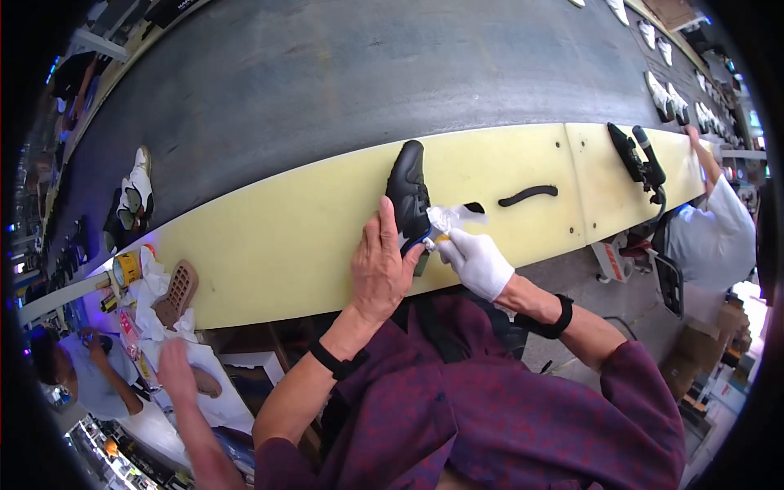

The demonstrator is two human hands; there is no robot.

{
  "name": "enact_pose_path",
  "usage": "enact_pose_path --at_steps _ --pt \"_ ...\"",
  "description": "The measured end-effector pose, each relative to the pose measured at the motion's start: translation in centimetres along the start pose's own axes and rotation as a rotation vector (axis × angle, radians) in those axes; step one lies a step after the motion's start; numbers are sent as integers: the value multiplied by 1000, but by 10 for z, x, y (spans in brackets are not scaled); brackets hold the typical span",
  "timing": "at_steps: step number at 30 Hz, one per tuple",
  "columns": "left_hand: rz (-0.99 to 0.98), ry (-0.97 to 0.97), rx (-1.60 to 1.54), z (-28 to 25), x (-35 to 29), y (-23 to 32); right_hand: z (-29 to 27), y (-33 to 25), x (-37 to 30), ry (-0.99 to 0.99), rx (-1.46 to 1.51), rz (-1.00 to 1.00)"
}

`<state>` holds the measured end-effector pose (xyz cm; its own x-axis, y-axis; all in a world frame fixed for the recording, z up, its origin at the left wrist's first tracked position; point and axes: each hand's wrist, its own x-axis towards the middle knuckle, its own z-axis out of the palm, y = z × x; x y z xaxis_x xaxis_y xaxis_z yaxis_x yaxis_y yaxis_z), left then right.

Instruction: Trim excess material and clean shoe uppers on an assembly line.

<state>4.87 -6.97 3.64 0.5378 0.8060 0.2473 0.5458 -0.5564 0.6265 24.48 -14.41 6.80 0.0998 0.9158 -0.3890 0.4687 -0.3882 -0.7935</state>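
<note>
The black shoe (408, 184) points its rounded end toward the table's (294, 269) far edge; crumpled white material (443, 218) is just beside its nearer end.

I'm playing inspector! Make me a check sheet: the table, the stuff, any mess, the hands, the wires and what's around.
Surface: long pale-yellow board, with a wide dark-grey surface beyond it.
Job's things: shiny black shoe on the board; crumpled white cloth-like piece close by its right side.
Clutter: curved black strip to the right; brown sole-like piece with a grid pattern at the left.
Hands: bare left hand, fingers against the shoe, grip unclear; white-gloved right hand, fingers closed on the white piece.
Cables: thin dark cord-like line at the right, ends unclear.
Surroundings: co-worker in a white top at the right; brown cardboard boxes below.
</note>
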Motion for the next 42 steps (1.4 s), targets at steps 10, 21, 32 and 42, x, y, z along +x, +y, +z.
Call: enact_pose_path --at_steps 10,21,32,42 --pt "-160 -80 -118 -7 -4 -1 19 7 15 39 202 -59" --pt "-338 -126 -305 -26 31 -16 15 13 15 134 73 -244" --pt "-453 125 -699 -8 34 -6 6 -3 12 50 -64 -269" --pt "-576 207 -580 -1 38 -22 -31 -16 9 -77 -199 -68"
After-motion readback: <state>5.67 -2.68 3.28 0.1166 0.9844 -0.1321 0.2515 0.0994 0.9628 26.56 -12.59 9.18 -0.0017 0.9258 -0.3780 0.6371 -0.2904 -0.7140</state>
